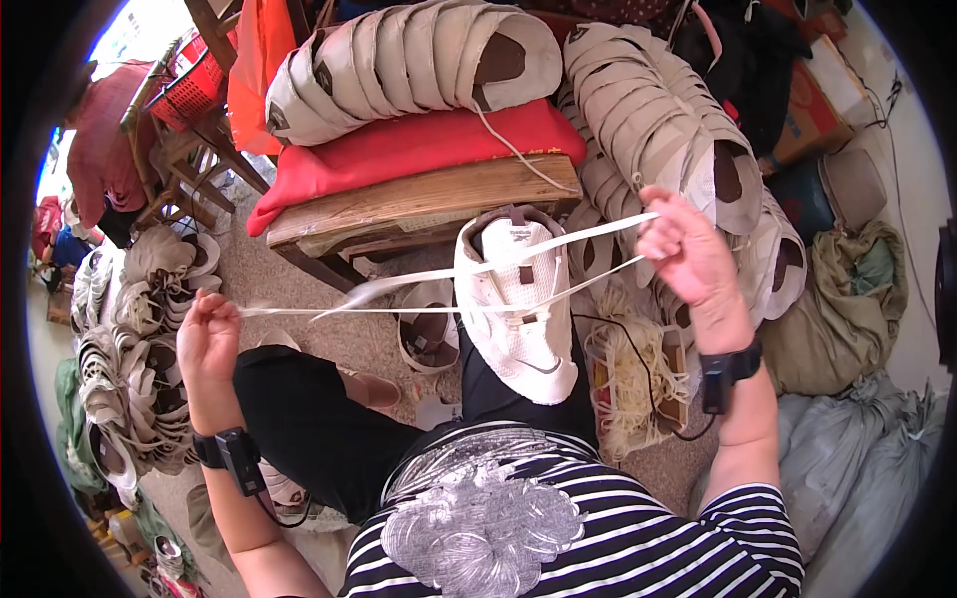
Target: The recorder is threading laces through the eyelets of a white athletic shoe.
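Note:
A white shoe upper (518, 344) rests on my thigh, its toe end toward me and its opening away. White shoelace (603, 229) runs through it and stretches out to both sides. Far out to the left, my left hand (209, 334) pinches one thin strand pulled nearly straight. My right hand (688, 249) is raised to the right of the upper, fingers closed on the lace, with two strands leading from it toward the upper. Another length of lace hangs in the air left of the upper, its end blurred by motion.
Stacked shoe uppers (399, 65) lie on a red cloth (429, 154) over a wooden bench (419, 209). More stacks (648, 110) stand at the right. Below them is a box of loose laces (638, 379). Piled uppers (140, 359) cover floor at left; a person (110, 140) is beyond.

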The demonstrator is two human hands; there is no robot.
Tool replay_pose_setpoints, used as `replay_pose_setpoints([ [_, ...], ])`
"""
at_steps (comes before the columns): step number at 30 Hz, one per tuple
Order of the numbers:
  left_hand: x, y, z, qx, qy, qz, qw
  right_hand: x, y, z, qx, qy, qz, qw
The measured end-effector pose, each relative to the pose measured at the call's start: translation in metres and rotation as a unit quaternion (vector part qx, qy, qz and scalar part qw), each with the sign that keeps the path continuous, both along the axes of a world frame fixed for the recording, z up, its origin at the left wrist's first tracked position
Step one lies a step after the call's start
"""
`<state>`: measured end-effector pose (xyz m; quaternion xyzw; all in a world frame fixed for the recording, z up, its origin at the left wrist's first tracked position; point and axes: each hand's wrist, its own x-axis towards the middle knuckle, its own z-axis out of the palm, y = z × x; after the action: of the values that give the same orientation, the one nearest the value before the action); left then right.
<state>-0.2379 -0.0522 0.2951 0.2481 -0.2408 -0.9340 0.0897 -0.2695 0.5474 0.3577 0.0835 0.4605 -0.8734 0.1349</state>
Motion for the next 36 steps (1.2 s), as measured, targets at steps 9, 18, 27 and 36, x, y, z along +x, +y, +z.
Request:
replay_pose_setpoints([
  [9, 0.031, -0.222, -0.047, -0.181, 0.027, 0.188, 0.965, -0.023, 0.195, 0.057, 0.065, 0.083, -0.245, 0.964],
  [18, 0.015, 0.092, 0.011, -0.556, -0.001, -0.085, 0.827, 0.017, 0.159, 0.029, 0.394, 0.116, -0.305, 0.859],
  [27, 0.024, 0.274, -0.020, -0.446, 0.107, -0.372, 0.807, 0.045, -0.058, -0.059, 0.321, 0.088, 0.067, 0.941],
  [36, 0.026, 0.287, -0.013, -0.527, 0.081, -0.452, 0.715, 0.060, -0.061, -0.057, 0.442, 0.109, 0.134, 0.880],
])
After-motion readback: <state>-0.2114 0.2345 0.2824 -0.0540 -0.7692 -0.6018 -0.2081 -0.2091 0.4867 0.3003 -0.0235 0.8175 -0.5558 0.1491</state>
